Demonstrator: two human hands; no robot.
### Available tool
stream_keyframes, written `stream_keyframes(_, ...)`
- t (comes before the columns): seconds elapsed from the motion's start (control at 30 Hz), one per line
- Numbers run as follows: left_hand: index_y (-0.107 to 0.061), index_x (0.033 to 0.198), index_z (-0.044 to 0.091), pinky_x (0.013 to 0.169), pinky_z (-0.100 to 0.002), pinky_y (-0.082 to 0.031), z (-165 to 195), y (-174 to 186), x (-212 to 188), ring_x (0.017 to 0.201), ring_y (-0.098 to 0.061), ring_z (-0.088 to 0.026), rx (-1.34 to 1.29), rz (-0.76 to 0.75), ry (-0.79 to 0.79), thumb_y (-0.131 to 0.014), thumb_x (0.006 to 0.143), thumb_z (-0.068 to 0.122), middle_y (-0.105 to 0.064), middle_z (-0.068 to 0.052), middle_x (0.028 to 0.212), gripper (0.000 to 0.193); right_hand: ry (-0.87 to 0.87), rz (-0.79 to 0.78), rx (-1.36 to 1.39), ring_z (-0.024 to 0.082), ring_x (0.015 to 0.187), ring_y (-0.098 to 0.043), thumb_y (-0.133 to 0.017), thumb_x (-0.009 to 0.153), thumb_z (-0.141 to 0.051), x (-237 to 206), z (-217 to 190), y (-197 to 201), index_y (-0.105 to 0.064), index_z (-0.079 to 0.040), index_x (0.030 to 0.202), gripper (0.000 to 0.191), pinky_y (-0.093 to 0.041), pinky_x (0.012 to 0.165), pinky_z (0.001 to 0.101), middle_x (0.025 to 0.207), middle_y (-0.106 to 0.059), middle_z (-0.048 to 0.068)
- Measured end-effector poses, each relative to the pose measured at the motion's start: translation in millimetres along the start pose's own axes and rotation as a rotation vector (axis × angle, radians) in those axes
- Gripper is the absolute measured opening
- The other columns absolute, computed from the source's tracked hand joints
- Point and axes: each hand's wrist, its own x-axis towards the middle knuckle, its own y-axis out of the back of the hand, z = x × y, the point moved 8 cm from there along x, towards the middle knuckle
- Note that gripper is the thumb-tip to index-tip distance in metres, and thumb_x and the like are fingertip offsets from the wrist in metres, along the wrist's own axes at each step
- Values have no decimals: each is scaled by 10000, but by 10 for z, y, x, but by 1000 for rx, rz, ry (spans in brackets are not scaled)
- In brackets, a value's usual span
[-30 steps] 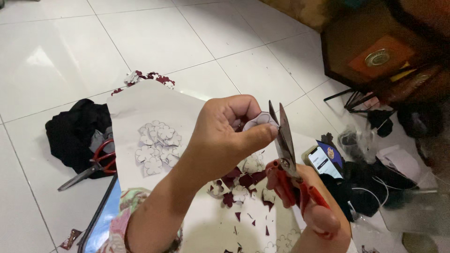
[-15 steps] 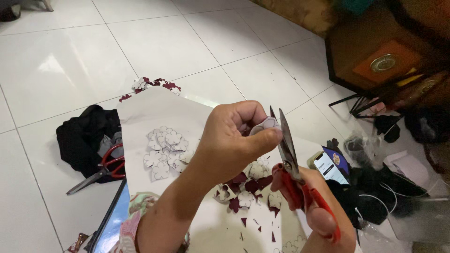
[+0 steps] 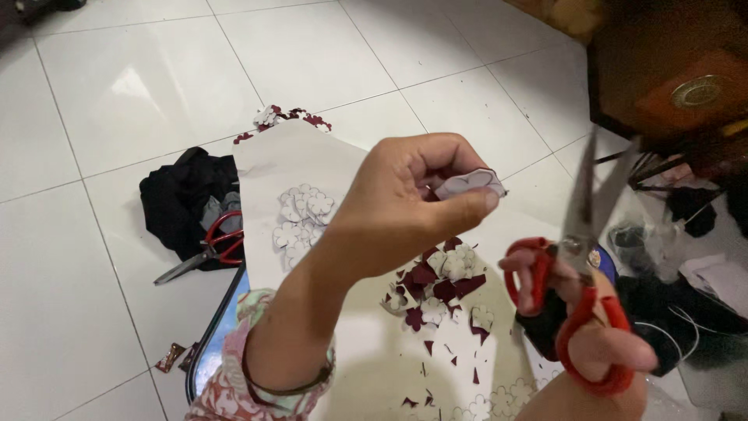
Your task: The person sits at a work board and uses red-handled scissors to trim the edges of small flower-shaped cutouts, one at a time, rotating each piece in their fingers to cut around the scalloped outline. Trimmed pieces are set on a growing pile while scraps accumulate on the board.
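Observation:
My left hand [image 3: 405, 203] is raised in the middle of the view and pinches a small white paper flower cut-out [image 3: 470, 183] between thumb and fingers. To its right, my right hand [image 3: 596, 335] grips red-handled scissors [image 3: 580, 265] with the blades pointing up and spread apart, a short way from the cut-out. Below both hands a large white paper sheet [image 3: 312, 168] lies on the floor. A pile of white flower cut-outs [image 3: 302, 218] rests on it, and dark red and white scraps [image 3: 436, 288] are heaped nearer to me.
A second pair of red-handled scissors [image 3: 206, 249] lies on a black cloth [image 3: 175, 199] at the left. More scraps [image 3: 288, 118] lie beyond the sheet on white floor tiles. A dark wooden cabinet [image 3: 670, 70], cables and bags crowd the right side.
The scissors have come away from the cut-out to the right and their blades have spread. My left hand still holds the cut-out. The view has moved in closer.

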Motion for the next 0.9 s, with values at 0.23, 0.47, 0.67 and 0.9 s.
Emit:
stream_keyframes(0.23,-775,902,81,713,-347,-571,-164,443,-23,757,-742,-195,850,40,136,-752,777,148,-773,-76,824,143,141,14,-37,245,747,-608,-246,668,-1010,-146,616,818,-592,112,1312,1339,-508,765,345,877,-592,133)
stream_keyframes(0.47,-741,1047,68,920,-453,-531,-674,1066,-333,1065,-662,-334,1427,14,581,-857,742,241,-719,-143,1094,370,255,-809,644,350,917,-790,-367,1155,-379,402,1391,1167,-450,176,1388,608,-604,852,470,1038,-665,203)
stream_keyframes(0.67,-665,1302,145,1076,-455,-474,-1056,173,-257,1254,-567,-329,1076,-250,312,-795,810,228,-637,-113,1340,516,659,-534,289,210,921,-754,-448,1109,-481,151,1264,1316,-484,84,1426,648,-638,839,366,1082,-658,115)
stream_keyframes(0.9,-690,1258,152,968,-433,-541,-1637,-488,-531,1117,-659,-313,1147,-410,10,-717,859,89,-690,-110,1220,404,314,-304,195,254,866,-675,-565,1126,-459,-231,859,1112,-569,136,1351,636,-560,860,398,955,-625,128)
